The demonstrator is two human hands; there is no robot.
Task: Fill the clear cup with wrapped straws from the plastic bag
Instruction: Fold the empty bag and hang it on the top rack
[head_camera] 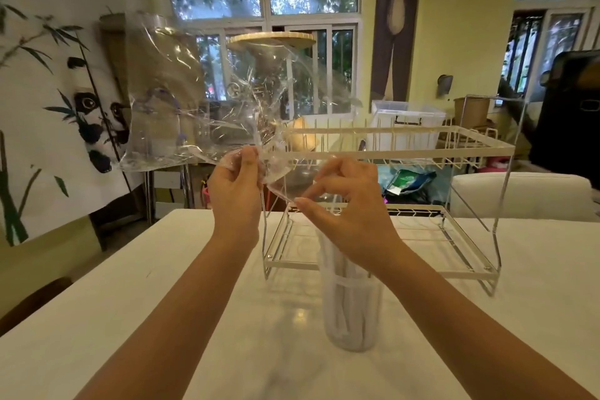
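Note:
A clear, crumpled plastic bag (181, 101) hangs raised in the air above the table, spreading up and to the left; it looks empty. My left hand (235, 187) pinches its lower edge. My right hand (344, 204) pinches the same edge just to the right. Below my right wrist a clear cup (352, 308) stands upright on the white table (130, 318), holding several white wrapped straws (344, 273) that rise above its rim behind my right hand.
A white wire dish rack (406, 153) with two tiers stands on the table just behind the cup. A white chair back (519, 195) sits beyond the table's far right edge. A panda banner (48, 114) hangs at the left.

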